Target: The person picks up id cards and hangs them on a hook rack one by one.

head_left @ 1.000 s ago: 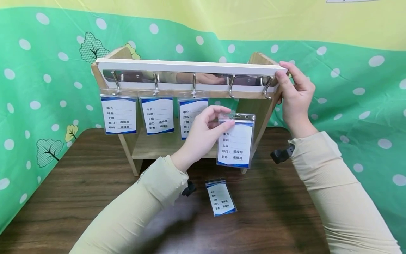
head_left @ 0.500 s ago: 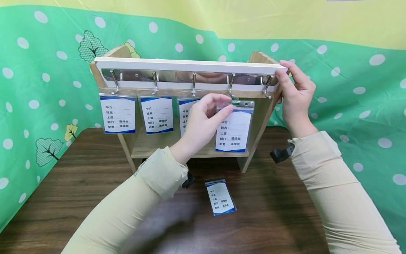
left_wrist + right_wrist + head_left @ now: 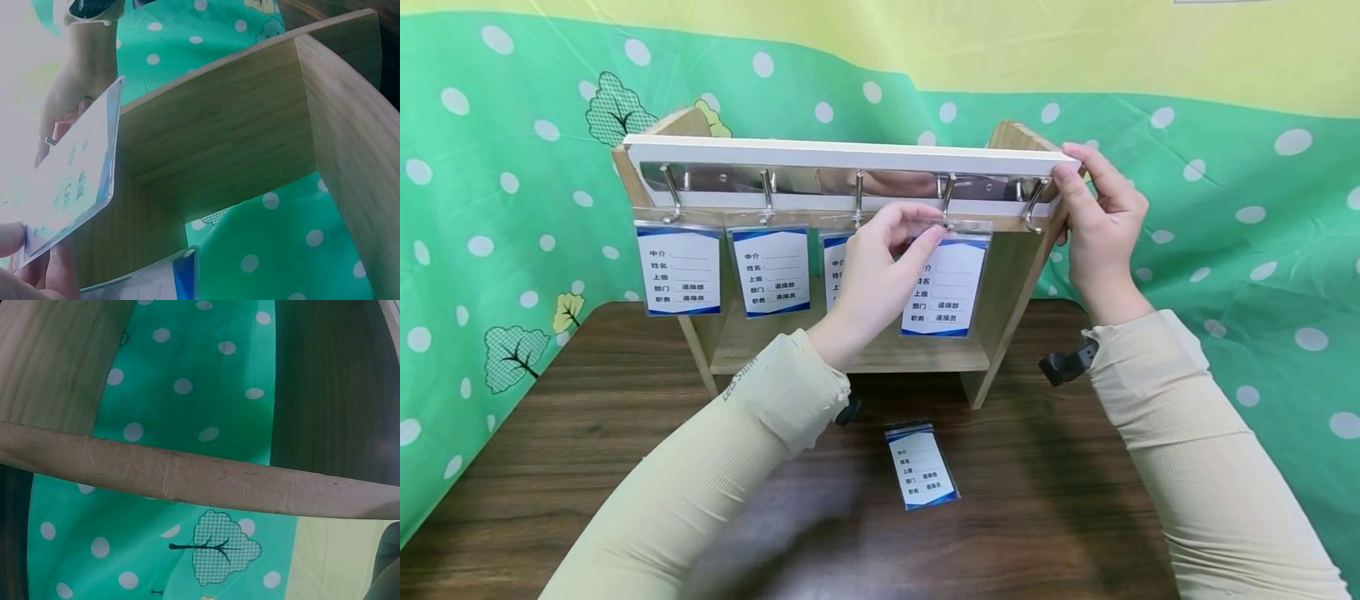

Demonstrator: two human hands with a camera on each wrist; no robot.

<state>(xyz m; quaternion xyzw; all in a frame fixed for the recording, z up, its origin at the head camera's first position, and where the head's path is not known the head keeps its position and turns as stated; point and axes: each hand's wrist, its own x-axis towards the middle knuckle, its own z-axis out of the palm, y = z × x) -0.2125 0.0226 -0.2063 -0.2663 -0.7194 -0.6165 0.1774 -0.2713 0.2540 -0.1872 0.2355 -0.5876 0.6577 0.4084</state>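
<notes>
My left hand (image 3: pixel 880 271) pinches an ID badge in a clear plastic holder (image 3: pixel 946 287) by its top edge, between thumb and fingers. The holder's top overlaps the tip of the fourth hook (image 3: pixel 950 200) in the head view; the left wrist view shows this badge (image 3: pixel 81 175) close up, tilted. Around the right end of a wooden hook rack (image 3: pixel 850 156), my right hand (image 3: pixel 1103 229) holds on with the thumb in front. Matching badges hang from the first hook (image 3: pixel 679 271), the second hook (image 3: pixel 771 273) and the third hook, the last partly hidden behind my left hand.
Another badge (image 3: pixel 922 467) lies flat on the dark wooden table (image 3: pixel 587 467) in front of the rack. The fifth hook (image 3: pixel 1036 207) at the right end carries nothing. A green dotted cloth (image 3: pixel 497 217) covers the wall behind.
My left hand has raised the badge from below the hooks up to the fourth hook, its top edge now level with the hook's tip. My right hand has stayed on the rack's end.
</notes>
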